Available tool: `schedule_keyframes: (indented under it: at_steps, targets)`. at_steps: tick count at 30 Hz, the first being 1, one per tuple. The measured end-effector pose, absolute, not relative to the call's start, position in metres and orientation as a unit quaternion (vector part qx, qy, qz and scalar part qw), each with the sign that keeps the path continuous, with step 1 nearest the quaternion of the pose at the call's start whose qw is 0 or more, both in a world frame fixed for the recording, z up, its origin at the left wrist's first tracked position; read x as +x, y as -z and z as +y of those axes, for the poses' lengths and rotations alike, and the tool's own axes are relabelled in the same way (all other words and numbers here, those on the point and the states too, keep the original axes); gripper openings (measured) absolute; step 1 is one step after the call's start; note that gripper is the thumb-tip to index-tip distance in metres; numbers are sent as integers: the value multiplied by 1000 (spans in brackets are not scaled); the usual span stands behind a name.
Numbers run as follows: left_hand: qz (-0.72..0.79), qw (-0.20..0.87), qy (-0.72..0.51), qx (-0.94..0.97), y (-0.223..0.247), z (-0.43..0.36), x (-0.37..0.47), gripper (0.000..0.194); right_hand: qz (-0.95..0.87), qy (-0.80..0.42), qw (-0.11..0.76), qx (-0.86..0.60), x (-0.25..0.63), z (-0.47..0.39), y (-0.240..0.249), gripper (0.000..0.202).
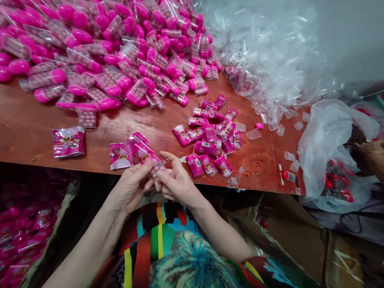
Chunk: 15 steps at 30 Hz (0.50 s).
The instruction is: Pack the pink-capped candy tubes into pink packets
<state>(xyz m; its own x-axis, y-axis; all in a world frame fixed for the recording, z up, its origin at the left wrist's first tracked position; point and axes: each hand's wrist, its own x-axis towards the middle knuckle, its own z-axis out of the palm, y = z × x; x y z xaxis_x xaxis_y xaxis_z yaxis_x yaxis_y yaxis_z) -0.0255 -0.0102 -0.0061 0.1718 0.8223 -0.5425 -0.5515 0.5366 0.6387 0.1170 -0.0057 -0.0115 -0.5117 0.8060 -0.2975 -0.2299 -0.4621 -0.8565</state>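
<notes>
Both hands meet just over the table's front edge, around a small clear candy container (157, 170) of pale pink balls. A printed pink wrapper (145, 155) covers or adjoins its upper end; where one stops and the other begins is not clear. My left hand (130, 186) is closed, its thumb and fingers pinching the container from the left. My right hand (179, 184) grips it from the right, with the index finger stretched out above. Beside my left hand lie flat pink wrappers (121, 155) on the wooden table (28, 131).
Pink-capped candy containers (94, 47) are heaped at the back left, clear empty cups (278, 51) at the back right. Pink-wrapped packs (214, 138) lie right of my hands; a wrapper stack (68, 141) lies left. A box below holds pink packs (19, 238). Another person's hand (374, 151) reaches in.
</notes>
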Motion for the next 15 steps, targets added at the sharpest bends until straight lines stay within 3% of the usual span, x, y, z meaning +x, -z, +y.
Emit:
schedule_keyframes:
  at_steps: [7,15]
  targets:
    - [455,758,-420,202,8,-21,-22,40,-326,-814,349,-329,119,3,27,64]
    - [491,737,-371,280,11,-17,-23,39,-266,-841,344,-323,115,6,29,42]
